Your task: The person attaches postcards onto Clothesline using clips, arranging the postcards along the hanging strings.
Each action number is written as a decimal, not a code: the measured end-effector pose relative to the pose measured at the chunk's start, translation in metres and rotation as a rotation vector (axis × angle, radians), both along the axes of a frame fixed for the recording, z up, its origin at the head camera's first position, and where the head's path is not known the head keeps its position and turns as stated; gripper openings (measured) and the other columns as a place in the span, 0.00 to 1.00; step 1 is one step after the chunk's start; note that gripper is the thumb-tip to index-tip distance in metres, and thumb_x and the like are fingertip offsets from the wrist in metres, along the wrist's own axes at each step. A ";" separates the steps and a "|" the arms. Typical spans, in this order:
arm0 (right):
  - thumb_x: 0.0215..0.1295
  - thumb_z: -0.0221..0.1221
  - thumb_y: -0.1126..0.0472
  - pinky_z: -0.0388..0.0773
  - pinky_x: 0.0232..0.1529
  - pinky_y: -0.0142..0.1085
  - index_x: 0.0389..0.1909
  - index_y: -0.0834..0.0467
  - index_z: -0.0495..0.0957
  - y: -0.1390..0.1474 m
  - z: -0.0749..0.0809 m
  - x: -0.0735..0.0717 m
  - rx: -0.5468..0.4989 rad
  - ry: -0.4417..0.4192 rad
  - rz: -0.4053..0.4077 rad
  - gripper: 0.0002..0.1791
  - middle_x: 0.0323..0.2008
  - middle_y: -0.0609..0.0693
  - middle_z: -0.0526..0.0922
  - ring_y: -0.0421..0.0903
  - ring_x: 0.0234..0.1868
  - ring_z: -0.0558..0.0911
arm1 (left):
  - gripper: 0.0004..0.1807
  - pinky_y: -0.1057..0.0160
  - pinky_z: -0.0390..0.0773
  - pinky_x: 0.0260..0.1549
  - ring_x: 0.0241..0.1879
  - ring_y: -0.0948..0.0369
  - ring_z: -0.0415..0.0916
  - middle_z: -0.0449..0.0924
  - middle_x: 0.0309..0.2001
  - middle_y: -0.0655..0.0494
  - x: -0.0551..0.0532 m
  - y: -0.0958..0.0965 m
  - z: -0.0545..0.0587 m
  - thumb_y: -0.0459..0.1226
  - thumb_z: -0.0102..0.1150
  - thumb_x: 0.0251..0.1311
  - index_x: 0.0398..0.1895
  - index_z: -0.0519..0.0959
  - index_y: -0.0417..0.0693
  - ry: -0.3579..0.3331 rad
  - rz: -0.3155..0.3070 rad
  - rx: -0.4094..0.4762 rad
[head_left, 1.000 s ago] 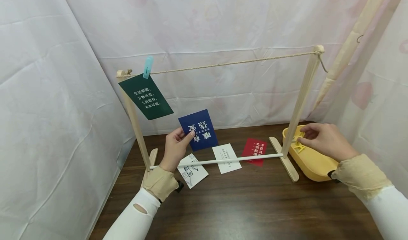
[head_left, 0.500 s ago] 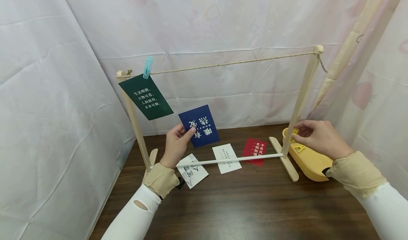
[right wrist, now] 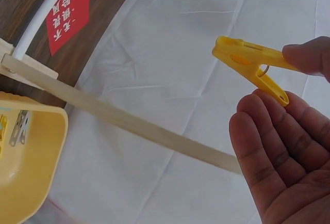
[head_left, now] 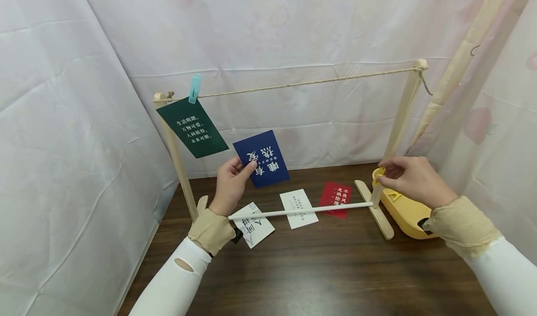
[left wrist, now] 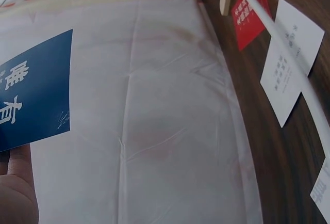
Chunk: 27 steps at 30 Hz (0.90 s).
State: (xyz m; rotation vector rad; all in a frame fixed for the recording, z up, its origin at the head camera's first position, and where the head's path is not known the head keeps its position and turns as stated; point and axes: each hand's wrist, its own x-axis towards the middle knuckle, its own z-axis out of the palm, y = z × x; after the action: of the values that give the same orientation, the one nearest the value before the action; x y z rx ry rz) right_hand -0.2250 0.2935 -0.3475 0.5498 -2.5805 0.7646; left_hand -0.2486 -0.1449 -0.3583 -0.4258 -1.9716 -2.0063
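My left hand (head_left: pixel 231 185) pinches a dark blue card (head_left: pixel 262 159) with white characters between thumb and fingers, below the rope (head_left: pixel 293 85). In the left wrist view part of that card (left wrist: pixel 41 95) shows at the left edge. My right hand (head_left: pixel 417 180), beside the right post, holds a yellow clothespin (right wrist: pixel 252 61) between thumb and fingers by its handles; its nose points away from the hand. A green card (head_left: pixel 193 127) hangs tilted from the rope's left end, held by a light blue clothespin (head_left: pixel 195 88).
A yellow basket (head_left: pixel 409 218) with more clothespins stands beside the right wooden post (head_left: pixel 396 120). On the dark table lie a red card (head_left: pixel 334 199) and two white cards, one (head_left: pixel 299 209) in the middle and one (head_left: pixel 253 227) further left. A white rod (head_left: pixel 310 210) crosses low between the posts.
My right hand has lifted the yellow clothespin out of the basket and moved left to the post. My left hand has raised the blue card slightly.
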 end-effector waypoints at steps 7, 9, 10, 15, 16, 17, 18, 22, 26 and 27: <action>0.59 0.77 0.66 0.77 0.31 0.20 0.42 0.66 0.90 -0.009 0.008 0.000 0.017 0.008 0.020 0.12 0.31 0.50 0.92 0.30 0.30 0.83 | 0.16 0.65 0.89 0.48 0.43 0.67 0.91 0.88 0.55 0.30 -0.003 -0.003 0.004 0.27 0.63 0.75 0.61 0.82 0.27 0.003 0.003 0.003; 0.59 0.77 0.66 0.77 0.30 0.21 0.42 0.65 0.90 -0.011 0.009 -0.001 0.016 0.014 0.031 0.12 0.31 0.50 0.92 0.32 0.30 0.84 | 0.15 0.65 0.89 0.48 0.43 0.67 0.91 0.89 0.55 0.31 -0.003 -0.003 0.005 0.27 0.63 0.75 0.61 0.82 0.27 0.000 0.005 0.004; 0.59 0.77 0.66 0.77 0.30 0.21 0.42 0.65 0.90 -0.013 0.010 -0.001 0.018 0.019 0.035 0.12 0.31 0.49 0.92 0.32 0.30 0.84 | 0.15 0.65 0.89 0.48 0.43 0.67 0.91 0.89 0.54 0.32 -0.004 -0.004 0.006 0.27 0.63 0.75 0.60 0.82 0.27 -0.002 0.007 0.005; 0.59 0.76 0.66 0.78 0.29 0.24 0.42 0.64 0.90 -0.017 0.013 -0.002 0.029 0.028 0.033 0.11 0.30 0.47 0.91 0.32 0.29 0.84 | 0.15 0.66 0.89 0.48 0.43 0.67 0.91 0.90 0.53 0.34 -0.003 -0.006 0.011 0.28 0.63 0.75 0.60 0.82 0.27 -0.018 0.014 0.003; 0.59 0.76 0.66 0.78 0.29 0.24 0.42 0.64 0.90 -0.018 0.014 -0.002 0.031 0.029 0.032 0.11 0.29 0.47 0.91 0.33 0.29 0.84 | 0.16 0.66 0.89 0.48 0.44 0.67 0.91 0.90 0.54 0.34 -0.003 -0.006 0.013 0.28 0.62 0.75 0.61 0.82 0.27 -0.018 0.010 0.005; 0.59 0.76 0.66 0.78 0.29 0.24 0.42 0.64 0.90 -0.018 0.014 -0.002 0.030 0.029 0.033 0.11 0.29 0.47 0.91 0.33 0.29 0.84 | 0.16 0.65 0.89 0.48 0.44 0.67 0.91 0.89 0.54 0.33 -0.003 -0.007 0.014 0.29 0.62 0.76 0.61 0.82 0.27 -0.017 0.005 0.008; 0.59 0.77 0.66 0.78 0.29 0.24 0.42 0.64 0.90 -0.018 0.015 -0.002 0.031 0.029 0.033 0.11 0.30 0.47 0.91 0.34 0.29 0.84 | 0.16 0.65 0.89 0.49 0.45 0.66 0.91 0.89 0.55 0.33 -0.003 -0.007 0.016 0.29 0.62 0.76 0.62 0.81 0.28 -0.014 -0.001 0.010; 0.58 0.78 0.67 0.77 0.29 0.22 0.42 0.64 0.90 -0.019 0.015 -0.003 0.028 0.033 0.040 0.11 0.30 0.48 0.91 0.34 0.29 0.84 | 0.17 0.63 0.89 0.53 0.47 0.65 0.91 0.87 0.58 0.30 -0.005 -0.009 0.019 0.29 0.62 0.76 0.63 0.81 0.29 0.013 -0.020 0.015; 0.57 0.78 0.67 0.77 0.30 0.21 0.41 0.64 0.90 -0.020 0.018 -0.004 0.026 0.041 0.049 0.11 0.30 0.48 0.91 0.32 0.29 0.83 | 0.18 0.63 0.88 0.54 0.49 0.65 0.91 0.86 0.59 0.30 -0.006 -0.010 0.021 0.28 0.62 0.76 0.64 0.80 0.29 0.026 -0.023 0.017; 0.57 0.78 0.67 0.77 0.30 0.21 0.41 0.64 0.90 -0.021 0.018 -0.004 0.025 0.044 0.051 0.11 0.30 0.48 0.91 0.31 0.29 0.83 | 0.18 0.63 0.88 0.55 0.49 0.65 0.91 0.86 0.60 0.30 -0.006 -0.010 0.022 0.28 0.62 0.76 0.64 0.80 0.29 0.027 -0.024 0.019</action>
State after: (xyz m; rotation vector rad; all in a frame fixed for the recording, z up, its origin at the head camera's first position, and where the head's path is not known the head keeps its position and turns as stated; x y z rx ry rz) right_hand -0.2288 0.2730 -0.3292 0.6353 -2.5479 0.7298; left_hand -0.2541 -0.1548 -0.3366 -0.4722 -1.9393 -2.0217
